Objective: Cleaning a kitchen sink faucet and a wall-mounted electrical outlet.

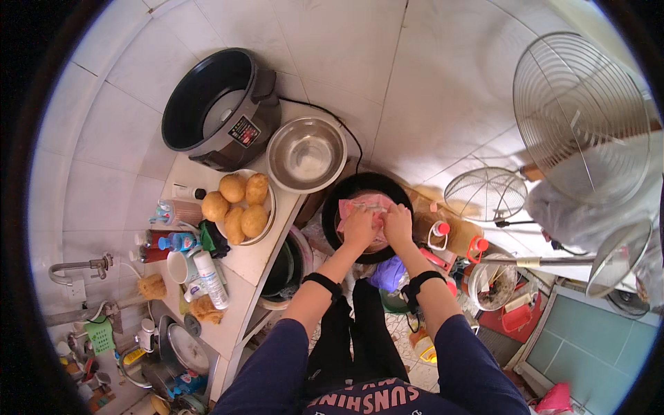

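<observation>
Side by side, my left hand [361, 225] and my right hand [398, 224] are over a round black pan [334, 205] in front of me. Both grip a pink cloth [374, 203], which is bunched up inside the pan. My fingertips are partly hidden in its folds. To the left of the pan, a stainless steel basin [306, 154] with nothing in it sits on the tiled counter. A dark cord runs along the wall behind the basin to the pan.
On the counter [245, 262] are a deep black electric pot [228, 111], a bowl of several potatoes [233, 207] and bottles near a spray can [210, 277]. Capped oil jugs [469, 241] stand right of the pan. Wire strainers [487, 192] hang further right. A sink [161, 358] is lower left.
</observation>
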`<state>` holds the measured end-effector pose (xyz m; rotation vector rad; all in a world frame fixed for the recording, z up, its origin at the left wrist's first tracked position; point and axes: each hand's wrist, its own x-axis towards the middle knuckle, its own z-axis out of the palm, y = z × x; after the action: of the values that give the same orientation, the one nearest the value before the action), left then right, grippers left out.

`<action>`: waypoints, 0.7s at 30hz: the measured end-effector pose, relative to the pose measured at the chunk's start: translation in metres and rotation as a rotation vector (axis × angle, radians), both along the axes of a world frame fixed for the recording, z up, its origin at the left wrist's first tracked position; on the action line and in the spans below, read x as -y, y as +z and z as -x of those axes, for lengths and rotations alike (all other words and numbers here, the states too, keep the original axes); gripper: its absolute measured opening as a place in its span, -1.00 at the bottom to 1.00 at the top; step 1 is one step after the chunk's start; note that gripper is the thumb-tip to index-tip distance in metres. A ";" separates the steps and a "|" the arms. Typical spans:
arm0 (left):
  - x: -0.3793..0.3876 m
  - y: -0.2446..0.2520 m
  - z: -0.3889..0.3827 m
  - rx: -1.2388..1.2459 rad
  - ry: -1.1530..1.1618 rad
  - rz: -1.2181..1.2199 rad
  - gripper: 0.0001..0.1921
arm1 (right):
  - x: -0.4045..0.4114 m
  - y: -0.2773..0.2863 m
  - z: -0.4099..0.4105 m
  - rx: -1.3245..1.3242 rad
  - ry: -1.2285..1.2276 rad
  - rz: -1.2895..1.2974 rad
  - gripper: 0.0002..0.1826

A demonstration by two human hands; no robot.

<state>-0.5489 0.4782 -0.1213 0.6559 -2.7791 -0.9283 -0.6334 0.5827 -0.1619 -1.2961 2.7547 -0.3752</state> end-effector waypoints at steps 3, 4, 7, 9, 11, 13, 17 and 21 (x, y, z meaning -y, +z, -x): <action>-0.011 -0.010 0.026 0.147 -0.018 -0.045 -0.80 | -0.008 -0.016 0.013 -0.016 0.012 -0.132 -0.87; -0.005 -0.022 0.023 0.137 0.001 0.034 -0.83 | 0.000 -0.017 0.009 0.001 0.023 -0.127 -0.87; -0.007 -0.038 0.020 0.122 -0.003 0.097 -0.86 | -0.001 -0.031 0.012 -0.017 0.042 -0.141 -0.87; -0.007 -0.043 0.019 0.119 -0.016 0.091 -0.86 | -0.002 -0.041 0.015 -0.049 0.058 -0.148 -0.86; -0.002 -0.047 0.014 0.189 -0.071 0.014 -0.73 | 0.003 -0.046 0.014 -0.045 0.028 -0.118 -0.87; -0.002 -0.045 0.010 0.226 -0.077 0.005 -0.69 | 0.010 -0.041 0.014 0.008 0.061 -0.126 -0.87; -0.002 -0.044 0.006 0.216 -0.062 -0.013 -0.63 | 0.012 -0.036 0.017 0.002 0.128 -0.073 -0.87; -0.002 -0.053 -0.003 0.146 -0.036 0.049 -0.63 | 0.010 -0.015 0.021 0.162 0.149 0.217 -0.83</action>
<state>-0.5455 0.4799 -0.1739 0.6945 -2.9408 -0.8488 -0.6540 0.5726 -0.1770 -1.4364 2.5215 -0.7480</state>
